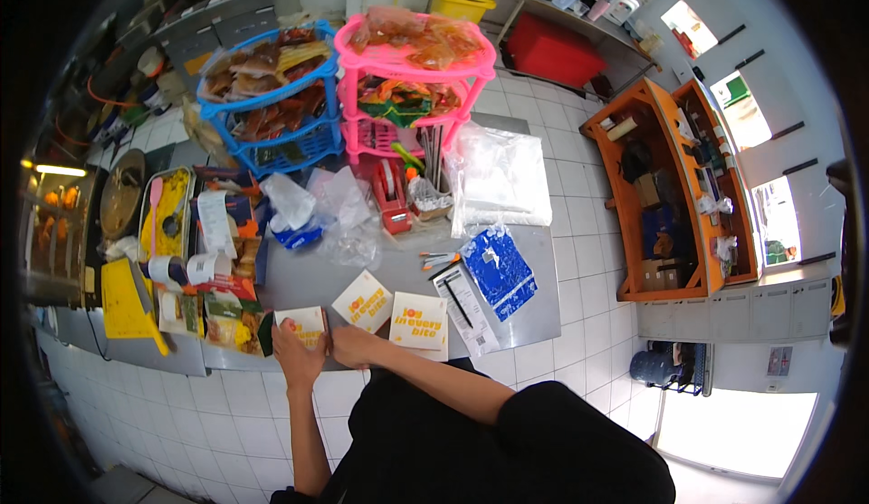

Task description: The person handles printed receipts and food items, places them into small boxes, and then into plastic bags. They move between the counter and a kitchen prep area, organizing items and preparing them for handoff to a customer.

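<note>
A white cardboard box point(303, 317) with yellow and orange print lies at the table's front edge. My left hand point(297, 355) grips it over the left and near side, thumb near the right corner. My right hand point(355, 345) is curled at the box's lower right side, its fingertips partly hidden. Just beyond that hand lies a second printed box point(362, 301), turned at an angle. A third printed box point(419, 321) sits to its right, with another white layer showing under its near edge.
Packed food trays point(233, 328) and a yellow cutting board point(127, 300) with a knife stand left. A red tape dispenser point(391, 198), plastic bags point(502, 178), a blue book point(498, 273) and a paper slip with a pen point(463, 309) lie beyond. Blue point(272, 97) and pink racks point(416, 70) stand behind.
</note>
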Demonstrator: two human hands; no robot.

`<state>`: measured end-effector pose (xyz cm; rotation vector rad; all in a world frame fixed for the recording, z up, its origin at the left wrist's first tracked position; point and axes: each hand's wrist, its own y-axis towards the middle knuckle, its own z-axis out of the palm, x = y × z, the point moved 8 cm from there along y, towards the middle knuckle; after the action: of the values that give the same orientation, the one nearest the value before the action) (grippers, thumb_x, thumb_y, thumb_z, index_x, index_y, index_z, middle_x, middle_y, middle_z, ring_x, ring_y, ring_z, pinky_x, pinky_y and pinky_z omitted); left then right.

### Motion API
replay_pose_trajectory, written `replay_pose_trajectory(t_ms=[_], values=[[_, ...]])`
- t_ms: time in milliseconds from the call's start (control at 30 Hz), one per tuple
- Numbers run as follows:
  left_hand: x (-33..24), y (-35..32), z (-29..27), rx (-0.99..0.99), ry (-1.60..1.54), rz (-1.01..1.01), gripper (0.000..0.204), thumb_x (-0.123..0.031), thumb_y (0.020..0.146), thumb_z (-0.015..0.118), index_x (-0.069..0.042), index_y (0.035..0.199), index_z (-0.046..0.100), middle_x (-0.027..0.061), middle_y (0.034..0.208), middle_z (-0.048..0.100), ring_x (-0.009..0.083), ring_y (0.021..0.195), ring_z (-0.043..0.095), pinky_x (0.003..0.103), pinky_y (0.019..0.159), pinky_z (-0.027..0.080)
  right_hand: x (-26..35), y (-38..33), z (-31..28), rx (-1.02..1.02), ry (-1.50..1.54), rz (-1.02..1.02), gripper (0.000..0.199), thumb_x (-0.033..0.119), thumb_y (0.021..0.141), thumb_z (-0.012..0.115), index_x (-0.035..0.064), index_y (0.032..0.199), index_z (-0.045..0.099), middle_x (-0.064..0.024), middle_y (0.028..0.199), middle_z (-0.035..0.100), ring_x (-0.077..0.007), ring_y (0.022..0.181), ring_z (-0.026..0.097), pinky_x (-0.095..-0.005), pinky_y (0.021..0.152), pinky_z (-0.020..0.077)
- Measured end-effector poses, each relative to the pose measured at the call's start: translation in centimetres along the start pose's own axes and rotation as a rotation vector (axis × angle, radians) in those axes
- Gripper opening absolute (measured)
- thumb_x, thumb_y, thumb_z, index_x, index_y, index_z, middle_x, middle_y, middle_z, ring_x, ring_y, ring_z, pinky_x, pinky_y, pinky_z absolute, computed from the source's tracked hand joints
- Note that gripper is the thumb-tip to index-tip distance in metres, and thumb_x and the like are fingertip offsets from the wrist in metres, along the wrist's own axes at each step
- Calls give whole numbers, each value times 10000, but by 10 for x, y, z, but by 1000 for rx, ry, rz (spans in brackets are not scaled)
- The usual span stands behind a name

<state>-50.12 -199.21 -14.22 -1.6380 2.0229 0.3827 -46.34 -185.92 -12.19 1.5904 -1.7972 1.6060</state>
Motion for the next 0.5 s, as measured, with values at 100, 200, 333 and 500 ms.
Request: replay_pose_trajectory(t_ms=[100,200,333,500], values=[[-13,4,12,-17,59,-103,774,-333,707,864,-51,1261,403,213,1221,428,437,1202,431,554,943,401,-24,-95,-75,427,561,-78,407,332,999,528,-21,1145,667,-157,994,737,-245,805,727,-369,769,579],[-17,5,29,-76,147,-219,812,-340,697,866,-53,1291,393,214,1249,428,432,1233,412,571,953,396,-105,-126,-256,-184,530,-317,368,249,951,554,15,1211,668,-132,1146,714,-237,801,725,-356,796,579],[-14,12,40,-200,165,-183,794,-348,675,879,-24,1251,438,220,1217,490,442,1177,478,584,927,428,-274,-107,-440,-900,3,193,320,121,988,514,88,1273,656,-95,947,732,-136,672,670,-308,555,541],[-30,12,6,-300,275,-68,650,-327,814,805,-34,1287,468,229,1217,548,405,1213,492,499,1048,370,-338,-30,-500,-737,-527,186,373,260,909,616,137,1256,677,-199,1172,699,-363,1126,650,-494,959,519]])
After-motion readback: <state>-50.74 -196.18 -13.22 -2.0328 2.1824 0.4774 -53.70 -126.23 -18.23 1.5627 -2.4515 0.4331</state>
